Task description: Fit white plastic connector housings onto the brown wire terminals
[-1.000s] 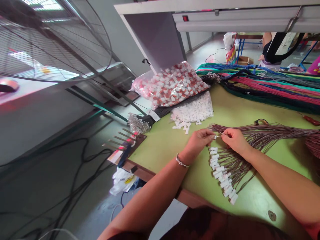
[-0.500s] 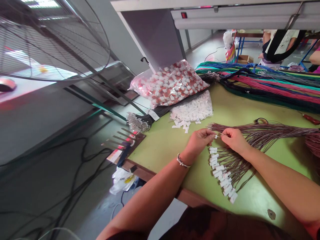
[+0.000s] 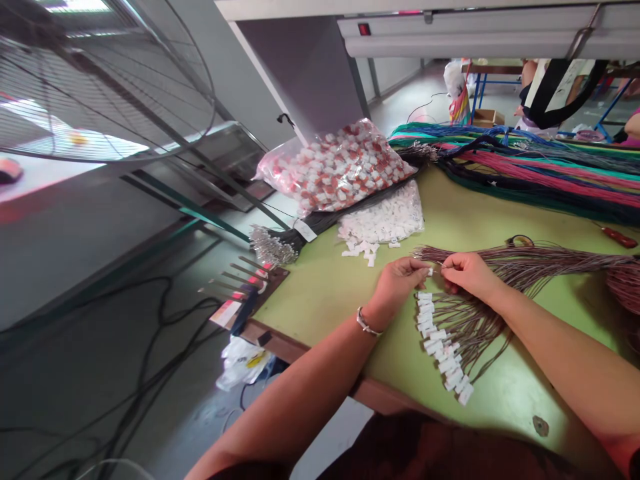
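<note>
My left hand (image 3: 401, 280) is closed in a pinch on a small white plastic connector (image 3: 430, 271), which pokes out past the fingertips. Close beside it, my right hand (image 3: 467, 275) pinches the end of a thin wire; the fingers hide most of it. Below both hands lies a row of white connectors (image 3: 440, 347) fitted on brown wires (image 3: 480, 327). Behind the right hand stretches a bundle of loose brown wires (image 3: 550, 257). More white connectors spill from a clear bag (image 3: 385, 217) beyond my left hand.
A big bag of white and orange parts (image 3: 340, 167) rests on black wires at the back. Coloured wire bundles (image 3: 540, 167) fill the far right, near a red-handled tool (image 3: 619, 237). Metal prongs (image 3: 235, 280) stick out at the table's left corner. A fan (image 3: 110, 80) stands left.
The gap between the connector and the right fingertips looks slightly different, with less wire showing. Both hands stay in nearly the same place; the whole view has shifted a little.
</note>
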### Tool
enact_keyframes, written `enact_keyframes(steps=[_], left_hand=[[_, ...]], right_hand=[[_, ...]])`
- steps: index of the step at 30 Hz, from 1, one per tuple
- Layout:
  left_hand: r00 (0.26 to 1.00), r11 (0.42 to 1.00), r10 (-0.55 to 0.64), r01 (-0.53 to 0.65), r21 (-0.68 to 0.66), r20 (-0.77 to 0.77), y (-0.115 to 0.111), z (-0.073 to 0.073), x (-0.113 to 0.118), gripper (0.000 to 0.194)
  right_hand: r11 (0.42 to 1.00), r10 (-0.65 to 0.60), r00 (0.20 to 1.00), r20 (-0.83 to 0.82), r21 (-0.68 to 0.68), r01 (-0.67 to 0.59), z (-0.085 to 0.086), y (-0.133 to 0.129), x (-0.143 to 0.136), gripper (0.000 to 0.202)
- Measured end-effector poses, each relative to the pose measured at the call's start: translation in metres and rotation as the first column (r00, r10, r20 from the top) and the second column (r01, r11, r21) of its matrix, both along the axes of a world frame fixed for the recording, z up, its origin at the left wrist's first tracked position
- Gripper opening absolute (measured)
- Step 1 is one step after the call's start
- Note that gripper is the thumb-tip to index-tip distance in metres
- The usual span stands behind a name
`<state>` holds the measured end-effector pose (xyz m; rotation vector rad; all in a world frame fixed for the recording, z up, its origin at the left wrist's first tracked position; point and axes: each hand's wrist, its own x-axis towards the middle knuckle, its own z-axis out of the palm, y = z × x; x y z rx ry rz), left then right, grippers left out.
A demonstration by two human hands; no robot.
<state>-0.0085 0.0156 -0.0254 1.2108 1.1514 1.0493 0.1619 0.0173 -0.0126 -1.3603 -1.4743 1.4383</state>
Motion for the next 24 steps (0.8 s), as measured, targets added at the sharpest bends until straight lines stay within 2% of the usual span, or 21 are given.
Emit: enact_keyframes(steps=[4,10,14,24], left_hand=[[1.000,1.000,-0.001,0.001,0.010,-0.012,0.001,-0.001,-0.002,0.015],[0.995,0.998,0.010,-0.004,0.063,-0.101,-0.002,-0.003,0.001,0.011],[0.993,0.994,0.018,-0.005,0.110,-0.116,-0.005,-0.001,0.005,0.008],[0.995,0.996,0.042,-0.035,0.083,-0.092,-0.005,-0.005,0.016,0.004]], right_hand=[[0.999,-0.027,0.998,0.059,0.027,0.025,-0.001,-0.002,-0.001,0.008],[0.980,-0.029,0.985,0.171,0.198,-0.005,-0.004,-0.004,-0.002,0.013],[0.977,-0.031,0.982,0.184,0.215,-0.010,-0.004,-0.004,-0.003,0.014],[0.960,-0.063,0.976,0.209,0.279,0.002,-0.008,-0.005,-0.005,0.015]])
